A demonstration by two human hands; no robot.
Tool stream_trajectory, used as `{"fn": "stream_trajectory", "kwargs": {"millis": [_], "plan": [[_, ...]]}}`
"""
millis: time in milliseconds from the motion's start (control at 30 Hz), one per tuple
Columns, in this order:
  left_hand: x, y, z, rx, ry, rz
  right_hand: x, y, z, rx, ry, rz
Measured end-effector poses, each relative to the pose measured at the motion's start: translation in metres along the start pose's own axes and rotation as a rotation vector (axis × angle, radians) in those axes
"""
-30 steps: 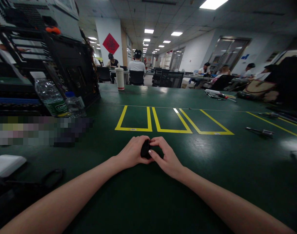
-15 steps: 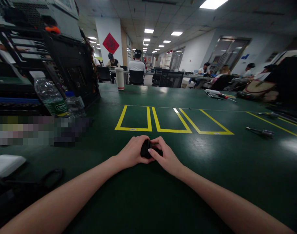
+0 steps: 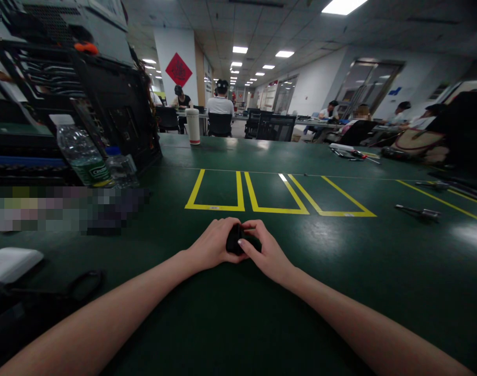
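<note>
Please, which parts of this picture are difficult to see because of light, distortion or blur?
Head view: glare whitens patches of the green table at the right; the black object between the hands is too dark for detail; the large bottle seems to lean, probably from wide-lens distortion; coarse square blocks hide an area at the left.

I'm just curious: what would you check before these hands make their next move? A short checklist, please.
1. Left hand holding the black object: ok, its fingers curl around it.
2. Right hand at the same object: ok, thumb and fingertips meet it.
3. Whole object in view: not ok, fingers hide part of it.
4. One piece or several: cannot tell, too dark between the fingers.
5. Hands off the yellow tape: ok, they are on its near side.
6. White cup upright: ok, it stands farther back.
</note>
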State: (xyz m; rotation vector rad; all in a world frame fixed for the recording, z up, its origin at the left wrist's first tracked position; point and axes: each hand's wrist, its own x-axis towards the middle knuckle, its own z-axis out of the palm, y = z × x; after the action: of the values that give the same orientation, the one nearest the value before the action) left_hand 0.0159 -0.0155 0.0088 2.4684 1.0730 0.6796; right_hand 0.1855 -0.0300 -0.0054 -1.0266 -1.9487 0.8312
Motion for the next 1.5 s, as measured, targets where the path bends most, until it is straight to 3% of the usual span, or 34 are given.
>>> {"fn": "stream_trajectory", "kwargs": {"millis": [167,467,833,1167,1233,1500], "plan": [[-0.001,-0.001,0.0,0.016,-0.004,-0.012,0.0,0.0,0.0,0.019,-0.061,0.05],[-0.001,-0.003,0.002,0.01,0.016,0.012,-0.001,-0.001,-0.001,-0.11,0.037,-0.118],[-0.001,0.0,-0.001,0.011,-0.013,-0.004,0.0,-0.001,-0.001,0.027,-0.047,0.041],[0.0,-0.007,0.007,0.028,0.037,0.021,0.0,0.0,-0.002,-0.083,0.053,-0.123],[0.0,-0.009,0.01,0.048,0.073,0.016,0.0,0.001,-0.001,-0.063,0.056,-0.11],[-0.001,-0.003,0.002,0.006,-0.003,-0.024,0.0,0.001,-0.001,0.033,-0.065,0.043]]}}
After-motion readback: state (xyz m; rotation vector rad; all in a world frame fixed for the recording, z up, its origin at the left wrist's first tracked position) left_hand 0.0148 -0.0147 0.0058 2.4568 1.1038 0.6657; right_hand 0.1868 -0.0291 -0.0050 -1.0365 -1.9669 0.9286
